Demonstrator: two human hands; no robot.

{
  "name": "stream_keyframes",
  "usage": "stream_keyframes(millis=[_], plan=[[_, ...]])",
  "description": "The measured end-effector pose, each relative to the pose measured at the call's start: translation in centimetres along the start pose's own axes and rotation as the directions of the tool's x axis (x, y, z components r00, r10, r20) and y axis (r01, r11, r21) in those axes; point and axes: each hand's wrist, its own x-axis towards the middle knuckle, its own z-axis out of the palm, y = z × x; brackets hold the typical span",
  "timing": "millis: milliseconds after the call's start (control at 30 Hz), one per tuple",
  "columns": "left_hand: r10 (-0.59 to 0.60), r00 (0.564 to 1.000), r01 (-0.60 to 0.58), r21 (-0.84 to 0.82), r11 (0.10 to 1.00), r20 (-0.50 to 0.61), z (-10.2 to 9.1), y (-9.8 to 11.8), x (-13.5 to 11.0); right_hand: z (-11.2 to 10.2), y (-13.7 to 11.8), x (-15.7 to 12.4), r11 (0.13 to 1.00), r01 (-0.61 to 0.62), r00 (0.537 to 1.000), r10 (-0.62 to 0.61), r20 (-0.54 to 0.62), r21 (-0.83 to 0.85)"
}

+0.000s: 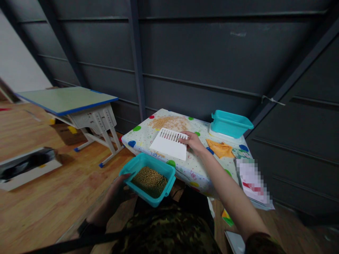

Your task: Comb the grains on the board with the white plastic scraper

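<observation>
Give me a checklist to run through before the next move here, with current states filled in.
1. Left hand holding the bean-filled tub: ok, at its left side.
2. Right hand on the white slotted board: ok, at its right edge.
3. Loose beans gathered: not ok, spread beyond the board.
4. Second teal tub clear of the board: ok, apart.
5. Held tub level: cannot tell.

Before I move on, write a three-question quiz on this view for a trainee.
1. Which hand holds the turquoise tub with beans in it?
2. True or false: the orange cloth lies inside the second turquoise tub.
3. The right hand grips: A, the cloth; B, a slotted white panel; C, the second tub.
Key: 1, the left hand; 2, false, the cloth lies in front of that tub; 3, B.
</observation>
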Motion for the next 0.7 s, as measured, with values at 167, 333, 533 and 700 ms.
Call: stream_keyframes(millis=[167,333,533,700], plan=[[0.035,0.999,-0.035,0.013,0.999,0.001,0.11,-0.26,-0.24,0.05,-0.23,-0.23,0.998,-0.057,0.996,0.058,0.074,-0.014],[0.024,1.000,-0.024,0.011,1.000,-0.013,0.16,-0.09,-0.12,0.00,-0.34,-0.40,0.997,-0.068,0.995,0.070,0.075,-0.030],[0.019,1.000,-0.018,-0.002,1.000,0.015,-0.15,-0.32,0.22,0.01,-0.26,-0.45,0.995,-0.097,0.990,0.100,0.098,-0.039],[0.037,0.998,-0.037,-0.003,0.999,0.046,-0.44,-0.55,0.15,0.02,-0.29,-0.51,0.990,-0.133,0.983,0.137,0.123,-0.045]])
